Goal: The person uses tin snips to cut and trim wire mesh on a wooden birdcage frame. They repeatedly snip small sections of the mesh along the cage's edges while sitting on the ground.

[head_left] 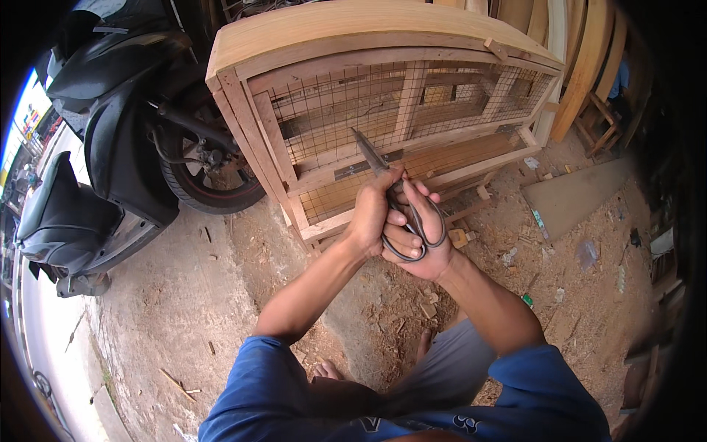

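Note:
A pair of dark metal scissors point(372, 155) with large loop handles is held before me, blades together and tips pointing up and to the left. My right hand point(431, 243) is closed around the loop handles, which cross its palm. My left hand point(370, 212) closes about the scissors near the pivot, touching the right hand; some fingers overlap, so their exact grip is partly hidden. Just beyond the blades stands a wooden cage point(294, 179) with a front of wire mesh point(335, 110). In this view the tips overlap the mesh; I cannot tell whether they touch it.
A black motorbike point(121, 125) stands close to the cage's left side. Wood shavings and scraps point(428, 306) litter the ground. A flat, tapering board point(578, 195) lies at the right, and long planks point(585, 70) lean behind it. A road point(48, 324) runs along the far left.

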Tool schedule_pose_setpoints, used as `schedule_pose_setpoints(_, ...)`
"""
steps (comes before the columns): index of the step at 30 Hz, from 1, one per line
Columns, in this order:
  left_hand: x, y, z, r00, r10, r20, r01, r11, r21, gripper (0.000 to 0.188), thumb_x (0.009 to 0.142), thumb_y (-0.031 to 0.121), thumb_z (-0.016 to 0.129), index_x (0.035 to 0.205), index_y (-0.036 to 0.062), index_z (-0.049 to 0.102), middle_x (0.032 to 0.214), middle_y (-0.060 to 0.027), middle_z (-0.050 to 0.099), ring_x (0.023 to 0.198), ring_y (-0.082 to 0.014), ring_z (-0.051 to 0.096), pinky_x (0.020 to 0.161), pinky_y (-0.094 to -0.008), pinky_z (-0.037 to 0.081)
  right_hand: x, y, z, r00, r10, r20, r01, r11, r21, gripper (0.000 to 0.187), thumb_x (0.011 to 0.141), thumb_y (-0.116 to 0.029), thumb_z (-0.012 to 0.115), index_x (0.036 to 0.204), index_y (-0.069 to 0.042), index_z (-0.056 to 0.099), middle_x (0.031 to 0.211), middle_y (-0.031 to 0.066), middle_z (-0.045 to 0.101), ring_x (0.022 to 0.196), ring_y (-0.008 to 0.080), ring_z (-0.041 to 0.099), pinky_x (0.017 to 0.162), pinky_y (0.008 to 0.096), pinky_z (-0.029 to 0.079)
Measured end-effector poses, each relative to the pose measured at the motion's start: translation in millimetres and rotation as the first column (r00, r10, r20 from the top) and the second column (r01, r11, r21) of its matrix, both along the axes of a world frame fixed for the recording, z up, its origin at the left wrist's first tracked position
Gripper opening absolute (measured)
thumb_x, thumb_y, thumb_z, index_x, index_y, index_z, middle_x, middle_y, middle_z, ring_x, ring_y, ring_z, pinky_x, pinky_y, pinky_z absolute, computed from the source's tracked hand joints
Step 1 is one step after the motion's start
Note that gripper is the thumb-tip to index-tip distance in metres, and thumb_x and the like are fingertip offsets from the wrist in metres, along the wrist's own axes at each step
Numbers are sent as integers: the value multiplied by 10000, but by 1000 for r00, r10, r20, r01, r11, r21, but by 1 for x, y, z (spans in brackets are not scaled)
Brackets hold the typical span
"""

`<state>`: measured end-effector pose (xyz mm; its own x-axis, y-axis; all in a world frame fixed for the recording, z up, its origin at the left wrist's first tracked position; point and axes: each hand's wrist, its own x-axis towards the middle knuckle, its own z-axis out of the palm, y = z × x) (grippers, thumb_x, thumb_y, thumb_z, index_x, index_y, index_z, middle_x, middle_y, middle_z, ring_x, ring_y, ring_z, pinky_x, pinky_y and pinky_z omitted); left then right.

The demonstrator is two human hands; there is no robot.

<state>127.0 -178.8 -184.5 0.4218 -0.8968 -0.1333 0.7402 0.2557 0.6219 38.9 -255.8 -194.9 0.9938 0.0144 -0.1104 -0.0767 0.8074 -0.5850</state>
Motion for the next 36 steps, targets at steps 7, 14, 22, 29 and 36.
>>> schedule_pose_setpoints(7, -8, 12, -11, 975, -166, 149, 152, 983, 101, 467, 1028, 377, 419, 1179, -40, 566, 876, -152, 680, 556, -164, 653, 397, -222, 536, -23, -17, 5, 989, 133, -69, -144, 971, -190, 690, 949, -741, 286, 844, -82, 461, 559, 42, 427, 442, 153, 434, 443, 280, 405)
schedule_pose_setpoints(14, -24, 10, -10, 970, -11, 244, -11, 996, 88, 312, 1017, 265, 499, 1189, 7, 523, 840, -74, 619, 564, -82, 560, 519, -215, 545, -38, -27, 7, 957, 268, -111, -288, 926, -243, 735, 934, -766, 267, 857, -66, 479, 505, 43, 435, 374, 169, 429, 396, 276, 401)
schedule_pose_setpoints(22, -30, 1, -31, 957, -142, 252, 162, 985, -61, 318, 1048, 298, 450, 1223, 32, 446, 1109, -161, 616, 857, -195, 645, 744, -306, 563, -60, -29, 24, 968, -130, -213, -130, 464, -876, 677, 958, -708, 374, 889, -51, 524, 560, 24, 473, 456, 120, 488, 433, 275, 405)
schedule_pose_setpoints(29, -40, -10, -34, 991, 53, 122, -41, 994, -102, 318, 1036, 244, 403, 1276, 38, 374, 1253, -207, 576, 1134, -288, 582, 928, -419, 522, -60, -33, 36, 952, -278, -128, -165, -115, -980, 368, 924, -357, 665, 858, 5, 655, 657, 22, 593, 609, 118, 551, 592, 324, 443)
schedule_pose_setpoints(36, -39, -11, -38, 969, 141, 202, -122, 987, -102, 321, 1008, 168, 366, 1291, 17, 357, 1284, -226, 578, 1124, -293, 590, 922, -422, 524, -58, -31, 22, 937, -325, -130, -153, -45, -987, 219, 873, -140, 695, 1009, 21, 632, 783, 86, 690, 700, 190, 642, 652, 350, 496)
